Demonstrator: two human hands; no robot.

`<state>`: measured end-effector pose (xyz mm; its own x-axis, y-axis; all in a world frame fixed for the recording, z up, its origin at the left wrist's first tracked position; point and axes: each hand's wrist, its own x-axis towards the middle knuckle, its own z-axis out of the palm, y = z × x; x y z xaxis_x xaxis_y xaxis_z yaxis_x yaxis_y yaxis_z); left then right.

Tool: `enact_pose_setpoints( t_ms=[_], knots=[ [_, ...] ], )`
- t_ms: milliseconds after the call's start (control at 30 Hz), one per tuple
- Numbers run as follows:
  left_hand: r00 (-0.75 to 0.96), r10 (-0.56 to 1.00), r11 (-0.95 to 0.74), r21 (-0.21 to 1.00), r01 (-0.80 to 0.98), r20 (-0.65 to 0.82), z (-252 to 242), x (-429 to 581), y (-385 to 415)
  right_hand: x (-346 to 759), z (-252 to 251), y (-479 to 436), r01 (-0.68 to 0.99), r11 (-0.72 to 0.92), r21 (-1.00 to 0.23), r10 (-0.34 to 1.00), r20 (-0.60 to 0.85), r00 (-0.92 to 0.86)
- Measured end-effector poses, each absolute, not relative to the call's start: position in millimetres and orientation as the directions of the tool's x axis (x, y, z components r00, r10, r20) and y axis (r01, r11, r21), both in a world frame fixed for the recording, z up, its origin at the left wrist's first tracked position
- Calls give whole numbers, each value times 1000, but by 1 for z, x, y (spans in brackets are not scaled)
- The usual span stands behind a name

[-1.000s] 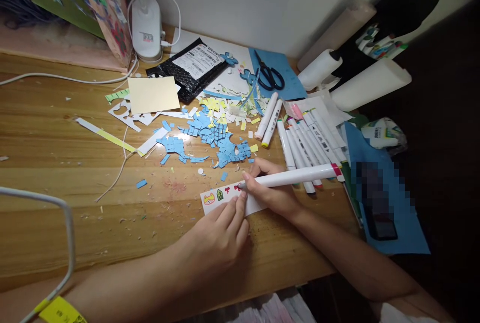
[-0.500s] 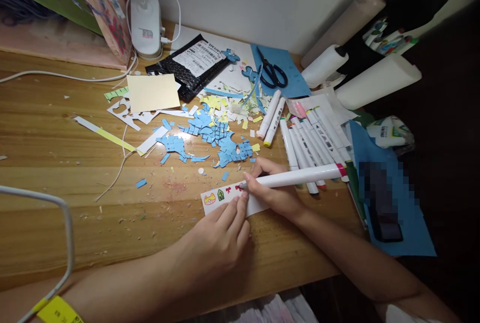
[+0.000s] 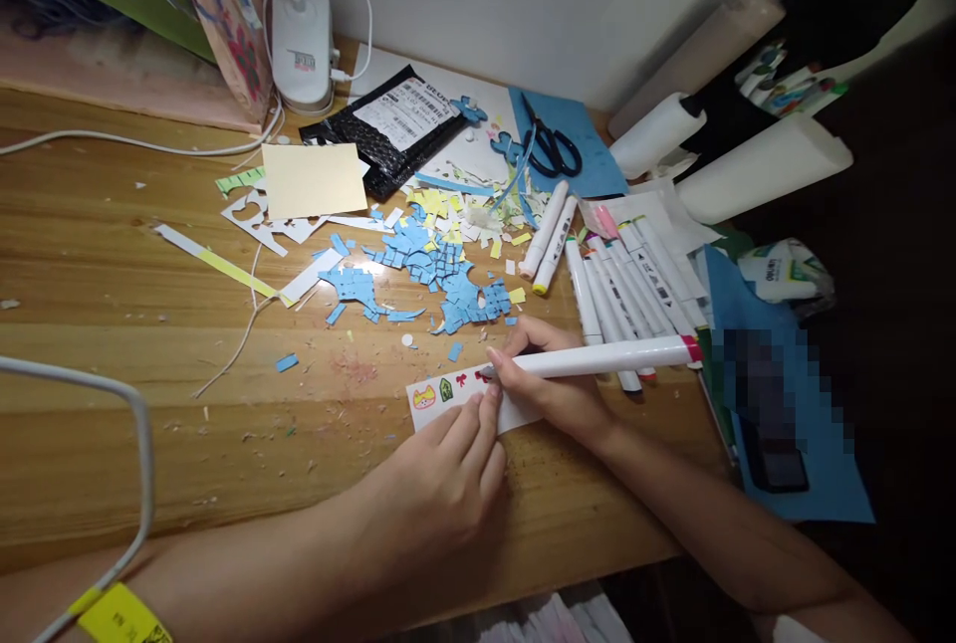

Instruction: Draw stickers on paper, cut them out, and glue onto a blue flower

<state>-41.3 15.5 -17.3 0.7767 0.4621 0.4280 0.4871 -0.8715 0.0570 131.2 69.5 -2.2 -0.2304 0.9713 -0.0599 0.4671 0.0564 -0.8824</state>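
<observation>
My right hand [image 3: 551, 386] is closed around a white marker [image 3: 604, 357] with a crimson end. The marker's tip meets a white paper strip [image 3: 515, 412], at a red mark beside my left fingertips. On the strip's left part are small drawings: an orange and yellow figure, a green shape and a red bow. My left hand [image 3: 448, 469] has its fingers curled together, pressing the strip against the wooden table [image 3: 299, 454]. Part of the strip is hidden under both hands.
Blue paper scraps [image 3: 429, 265] lie beyond my hands, with several white markers [image 3: 634, 275] to the right. Farther back are black scissors [image 3: 549, 145], a black parcel [image 3: 395, 125] and a white power block [image 3: 301, 51]. A phone [image 3: 777, 459] lies on blue paper at right.
The whole view has shifted slightly, so things appear a little farther right. Both hands keep nearly the same pose, with the marker tip still at the red mark.
</observation>
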Motion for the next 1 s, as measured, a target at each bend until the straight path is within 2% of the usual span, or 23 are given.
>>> enact_pose_setpoints(
  t_ms=[533,767,1000],
  knots=[
    [771,463,-870,58,490,437,-17,-41,16,132,-1,69,499,54,-865,961,-90,-260],
    [764,478,-864,75,497,433,-22,-41,15,138,-4,70,480,60,-875,987,-21,-161],
    [766,477,-866,81,494,431,-21,-40,15,136,-1,70,482,53,-875,976,-56,-208]
  ],
)
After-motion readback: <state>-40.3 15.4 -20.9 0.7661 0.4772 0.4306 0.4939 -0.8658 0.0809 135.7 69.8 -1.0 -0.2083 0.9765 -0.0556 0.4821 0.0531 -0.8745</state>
